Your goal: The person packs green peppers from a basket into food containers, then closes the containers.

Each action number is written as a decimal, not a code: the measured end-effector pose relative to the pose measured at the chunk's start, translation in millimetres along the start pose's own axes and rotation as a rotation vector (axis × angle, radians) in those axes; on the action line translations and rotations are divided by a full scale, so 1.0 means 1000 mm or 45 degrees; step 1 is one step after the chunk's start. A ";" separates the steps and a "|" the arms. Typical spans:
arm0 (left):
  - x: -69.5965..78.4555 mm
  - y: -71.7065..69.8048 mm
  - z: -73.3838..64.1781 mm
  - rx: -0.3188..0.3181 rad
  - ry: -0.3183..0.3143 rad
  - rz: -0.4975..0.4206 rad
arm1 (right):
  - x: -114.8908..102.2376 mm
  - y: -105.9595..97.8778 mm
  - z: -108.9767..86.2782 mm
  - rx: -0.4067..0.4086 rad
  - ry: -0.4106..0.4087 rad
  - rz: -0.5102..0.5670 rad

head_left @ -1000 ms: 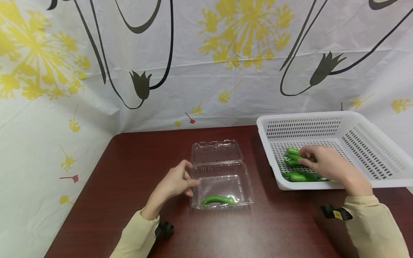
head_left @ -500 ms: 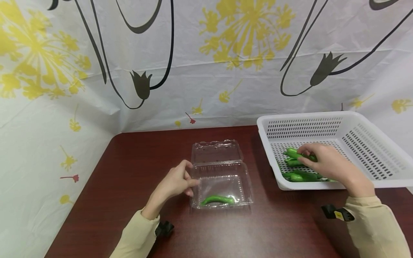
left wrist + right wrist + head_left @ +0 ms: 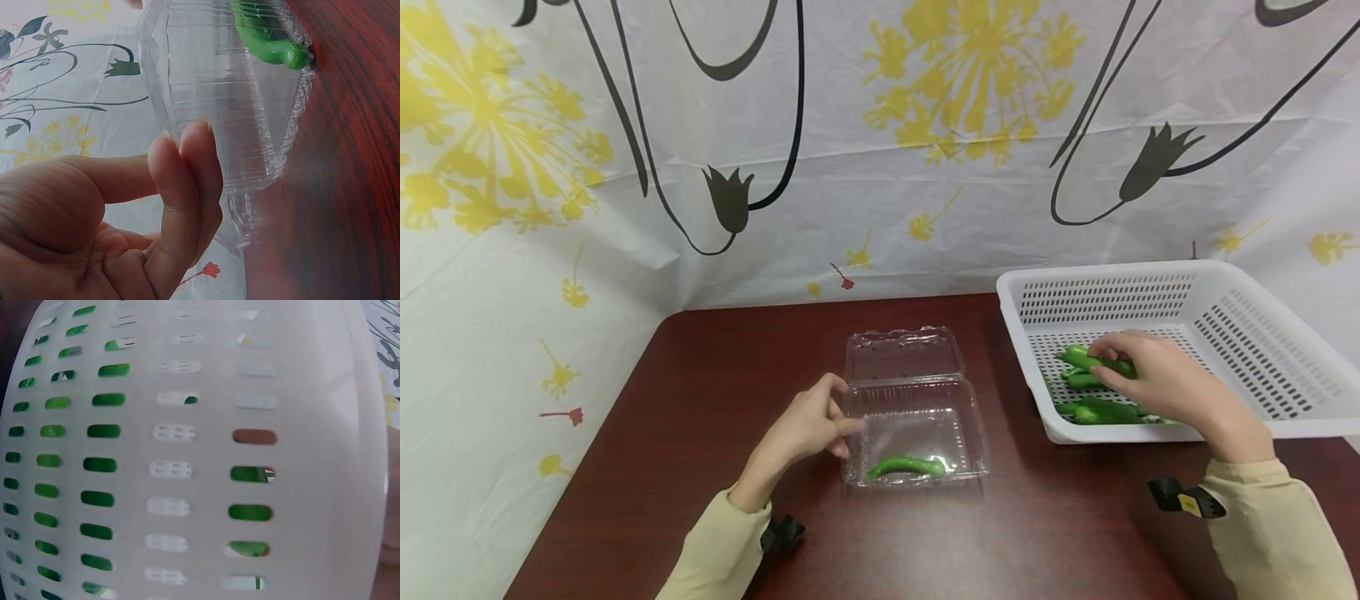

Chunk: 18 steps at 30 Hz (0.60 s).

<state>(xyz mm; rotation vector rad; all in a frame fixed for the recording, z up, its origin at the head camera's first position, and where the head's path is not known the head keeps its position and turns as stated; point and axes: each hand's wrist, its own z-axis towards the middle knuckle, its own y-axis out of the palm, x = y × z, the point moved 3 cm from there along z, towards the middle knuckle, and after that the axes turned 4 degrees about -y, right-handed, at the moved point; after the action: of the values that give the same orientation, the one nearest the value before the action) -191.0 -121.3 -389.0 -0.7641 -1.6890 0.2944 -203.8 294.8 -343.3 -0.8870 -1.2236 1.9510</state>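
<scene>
A clear plastic clamshell container (image 3: 913, 417) lies open on the table, lid folded back. One curved green chili pepper (image 3: 906, 467) rests along its near side. My left hand (image 3: 808, 423) pinches the container's left rim between thumb and fingers; the left wrist view shows the fingertips against the wall. At the right, my right hand (image 3: 1161, 379) reaches into a white basket (image 3: 1292, 321) and grips a green chili pepper (image 3: 1081, 357) between thumb and fingers. Below it lie several more green peppers (image 3: 1093, 410). In the right wrist view the basket wall (image 3: 312, 487) hides most of that hand.
A dark red wooden table (image 3: 737, 358) carries both containers. Behind and to the left hangs a white sheet (image 3: 880, 183) printed with flowers. The basket's raised, slotted walls surround the peppers.
My right hand has lifted the pepper slightly and shifted it a little to the left within the basket. The left hand and container have stayed put.
</scene>
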 end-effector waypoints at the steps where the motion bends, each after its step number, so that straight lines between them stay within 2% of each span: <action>1: 0.000 0.000 0.000 0.001 0.001 -0.001 | -0.001 -0.001 0.000 0.028 -0.017 -0.009; 8: 0.000 0.000 0.001 0.012 -0.013 -0.020 | -0.007 -0.006 0.001 0.189 -0.113 -0.049; 18: 0.000 0.001 0.001 0.011 -0.014 -0.020 | -0.018 -0.009 0.004 0.164 -0.094 0.001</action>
<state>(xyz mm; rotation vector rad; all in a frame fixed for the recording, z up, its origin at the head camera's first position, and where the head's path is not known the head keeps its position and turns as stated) -191.5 -120.9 -389.8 -0.7437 -1.7024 0.2953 -195.8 281.7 -330.3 -0.7561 -1.1242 2.0542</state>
